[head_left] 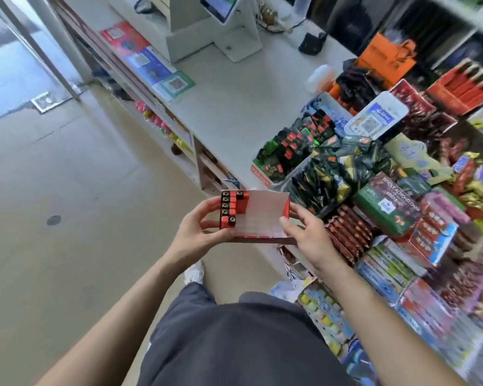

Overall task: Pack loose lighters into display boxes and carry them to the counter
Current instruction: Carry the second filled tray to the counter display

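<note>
1. Display box (pixel 262 218), red with a white inside, is held by both ends near the front edge of the counter (pixel 229 112). The left hand (pixel 198 228) curls its fingers round one end, and the right hand (pixel 307 238) grips the other.
2. Lighters (pixel 230 208) stand at its left end.
3. A green box (pixel 385 210) reads "WHOLE ALMOND".
4. Open floor (pixel 67 196) lies to the left.

Bright daylight, blurred edges (wide-angle distortion)
</note>
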`<state>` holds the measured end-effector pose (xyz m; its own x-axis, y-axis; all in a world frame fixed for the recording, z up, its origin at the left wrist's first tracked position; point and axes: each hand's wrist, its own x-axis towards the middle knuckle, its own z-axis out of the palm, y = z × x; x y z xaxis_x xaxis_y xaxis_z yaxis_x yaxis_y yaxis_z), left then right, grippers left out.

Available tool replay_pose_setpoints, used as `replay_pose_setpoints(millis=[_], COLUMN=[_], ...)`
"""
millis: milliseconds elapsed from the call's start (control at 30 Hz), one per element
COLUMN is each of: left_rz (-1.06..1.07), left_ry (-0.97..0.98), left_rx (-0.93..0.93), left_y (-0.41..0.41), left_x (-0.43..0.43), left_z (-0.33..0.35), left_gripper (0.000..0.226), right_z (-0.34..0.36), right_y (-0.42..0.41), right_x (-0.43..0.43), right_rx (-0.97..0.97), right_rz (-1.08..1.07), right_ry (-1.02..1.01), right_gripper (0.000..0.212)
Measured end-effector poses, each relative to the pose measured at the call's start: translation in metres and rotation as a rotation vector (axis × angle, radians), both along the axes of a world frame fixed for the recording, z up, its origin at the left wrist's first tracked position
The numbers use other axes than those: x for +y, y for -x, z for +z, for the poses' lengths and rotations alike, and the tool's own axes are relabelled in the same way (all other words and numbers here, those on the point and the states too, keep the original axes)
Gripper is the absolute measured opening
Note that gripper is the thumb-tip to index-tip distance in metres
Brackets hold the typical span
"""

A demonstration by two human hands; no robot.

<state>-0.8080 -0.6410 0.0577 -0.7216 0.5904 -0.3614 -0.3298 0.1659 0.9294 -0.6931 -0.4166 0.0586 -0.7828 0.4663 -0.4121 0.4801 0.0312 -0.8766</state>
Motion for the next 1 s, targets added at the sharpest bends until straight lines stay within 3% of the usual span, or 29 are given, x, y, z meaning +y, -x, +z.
replay_pose_setpoints(millis=[200, 367, 800, 1000], left_rz=[-0.271, -0.440, -0.702, -0.854], left_ry=[-0.043, -0.096, -0.160, -0.153], left_rx=[0.138, 0.228, 0.413, 0.529], left_y=[0.127, 0.190, 0.256, 0.285], left_x=[0.071, 0.157, 0.379, 0.464], left_z=[0.027, 0.045, 0.057, 0.061], left_gripper=[0.061, 0.071, 0.066, 0.064], right_z=[0.041, 0.059, 0.075, 0.075], right_y=[0.069, 0.096, 0.138, 0.160], right_x=[0.043, 0.093, 0.246, 0.299], right_rx=[0.068, 0.119, 0.088, 0.010], right_rz=[-0.219, -0.403, -0.673, -0.769], right_ry=[-0.083, -0.138, -0.339, -0.418], right_gripper=[0.038, 0.035, 0.026, 0.044])
